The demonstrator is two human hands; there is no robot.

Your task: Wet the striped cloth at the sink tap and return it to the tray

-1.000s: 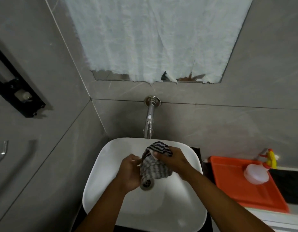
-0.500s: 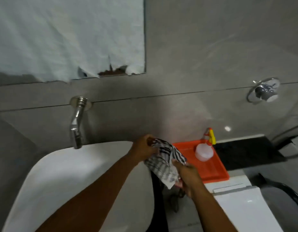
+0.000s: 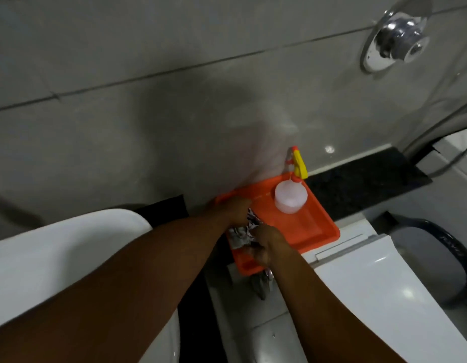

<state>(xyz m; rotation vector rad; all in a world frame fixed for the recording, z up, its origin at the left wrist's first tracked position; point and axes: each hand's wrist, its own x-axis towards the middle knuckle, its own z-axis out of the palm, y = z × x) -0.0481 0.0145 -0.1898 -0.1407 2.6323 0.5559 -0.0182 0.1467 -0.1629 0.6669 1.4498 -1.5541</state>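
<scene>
A white ceramic toilet cistern top carried a rectangular orange plastic tray. At the tray's 12 o'clock end stood a translucent plastic spray bottle; toward 7 o'clock lay a striped cloth.

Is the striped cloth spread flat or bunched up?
Bunched up: the striped cloth sits crumpled at the orange tray's near-left end, gripped by the left hand and right hand.

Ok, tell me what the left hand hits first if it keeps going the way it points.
The left hand points up and right over the tray. Going straight on, it would probably meet the spray bottle at the tray's far end first, though depth is hard to judge from this one view.
</scene>
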